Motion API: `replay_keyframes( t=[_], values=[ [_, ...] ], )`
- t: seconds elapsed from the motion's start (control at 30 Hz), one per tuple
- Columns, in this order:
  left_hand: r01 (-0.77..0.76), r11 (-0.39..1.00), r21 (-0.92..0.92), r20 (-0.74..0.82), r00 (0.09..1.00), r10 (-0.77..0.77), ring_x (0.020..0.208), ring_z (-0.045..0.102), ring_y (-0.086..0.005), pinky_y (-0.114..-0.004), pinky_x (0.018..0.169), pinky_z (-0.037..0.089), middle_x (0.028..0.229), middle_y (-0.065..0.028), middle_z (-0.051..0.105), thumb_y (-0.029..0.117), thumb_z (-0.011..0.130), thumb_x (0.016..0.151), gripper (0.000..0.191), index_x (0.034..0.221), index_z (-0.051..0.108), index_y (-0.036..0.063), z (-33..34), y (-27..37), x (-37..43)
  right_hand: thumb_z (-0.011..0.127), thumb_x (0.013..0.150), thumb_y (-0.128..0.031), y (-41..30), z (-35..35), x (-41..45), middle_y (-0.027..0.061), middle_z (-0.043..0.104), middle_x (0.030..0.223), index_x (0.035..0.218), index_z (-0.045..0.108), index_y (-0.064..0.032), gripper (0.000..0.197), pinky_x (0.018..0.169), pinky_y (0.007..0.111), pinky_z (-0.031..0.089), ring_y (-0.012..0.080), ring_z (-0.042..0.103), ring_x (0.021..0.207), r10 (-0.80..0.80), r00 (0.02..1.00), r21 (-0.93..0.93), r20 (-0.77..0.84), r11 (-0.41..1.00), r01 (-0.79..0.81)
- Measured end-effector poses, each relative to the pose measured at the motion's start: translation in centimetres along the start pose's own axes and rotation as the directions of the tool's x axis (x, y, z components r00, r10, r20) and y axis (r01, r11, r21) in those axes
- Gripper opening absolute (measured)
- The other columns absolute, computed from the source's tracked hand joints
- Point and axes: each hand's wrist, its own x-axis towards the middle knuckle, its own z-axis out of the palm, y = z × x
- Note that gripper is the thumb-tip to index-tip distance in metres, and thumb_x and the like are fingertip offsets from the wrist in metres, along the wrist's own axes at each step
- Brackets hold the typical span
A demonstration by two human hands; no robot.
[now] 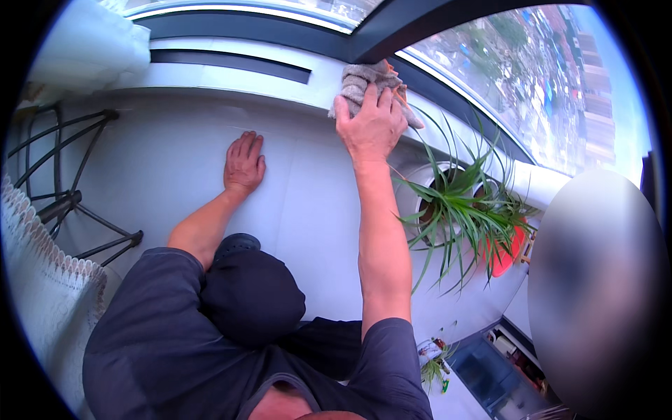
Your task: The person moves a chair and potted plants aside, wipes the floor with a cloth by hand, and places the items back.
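My right hand (373, 126) presses a crumpled grey-brown cloth (362, 79) with orange edging onto the white window sill (325, 86). The cloth sits at the corner where the dark window frames (362, 50) meet. My fingers are spread over it, and its underside is hidden. To the left and closer to my body, my left hand (244, 164) lies palm down on a pale, smooth surface (310, 210), holding nothing. A dark slot (231, 64) is set in the sill beyond that hand.
Right of my forearm stands a long-leaved green plant (462, 197) in a white pot (415, 202), near a red object (506, 249). Dark metal legs (100, 128) and a lace-edged white cloth (58, 283) are at the left. A white curtain (100, 47) hangs upper left.
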Motion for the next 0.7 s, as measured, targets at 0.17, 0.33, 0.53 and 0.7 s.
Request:
replay_keyframes(
  t=[0.17,0.33,0.53,0.7],
  values=[
    [0.004,1.0,0.007,-0.012,1.0,-0.004,0.135,0.046,-0.0337,-0.048,0.112,0.036,0.141,-0.0153,0.051,0.015,0.064,0.083,0.053,0.135,0.055,0.0055,0.2,-0.3,-0.3,0.07,0.079,-0.044,-1.6,-0.6,-0.4,0.0205,0.064,0.127,0.121,0.066,-0.0052,0.057,0.095,0.054,0.044,0.035,0.06,0.113,-0.113,0.993,0.044,-0.019,0.993,0.113],
    [-0.046,0.996,-0.08,-0.029,0.999,0.044,0.134,0.047,-0.0334,-0.048,0.112,0.036,0.14,-0.0155,0.052,0.016,0.063,0.083,0.051,0.132,0.057,0.0056,2.8,-0.5,-0.2,0.069,0.077,-0.03,0.5,-1.9,-1.3,0.0206,0.063,0.126,0.121,0.066,-0.0056,0.051,0.094,0.052,0.046,0.0353,0.061,0.113,-0.14,0.982,0.142,0.123,0.982,0.123],
    [-0.03,0.999,-0.018,-0.021,0.999,0.03,0.135,0.046,-0.0333,-0.048,0.112,0.037,0.142,-0.0155,0.052,0.015,0.063,0.084,0.051,0.135,0.056,0.0058,0.5,-1.0,0.0,0.064,0.079,-0.031,2.6,-1.1,-0.6,0.0218,0.061,0.13,0.125,0.064,-0.0093,0.051,0.106,0.048,0.044,0.0375,0.059,0.12,-0.056,0.996,0.201,0.076,0.979,0.04],
    [-0.023,1.0,0.002,-0.012,1.0,0.023,0.137,0.045,-0.032,-0.046,0.113,0.035,0.143,-0.0136,0.051,0.017,0.062,0.088,0.05,0.136,0.055,0.007,1.0,0.2,0.3,0.058,0.082,-0.031,9.8,-2.6,1.7,0.024,0.06,0.133,0.126,0.063,-0.006,0.051,0.105,0.046,0.046,0.0385,0.059,0.122,0.261,0.911,0.106,0.32,0.946,-0.308]
  ],
)
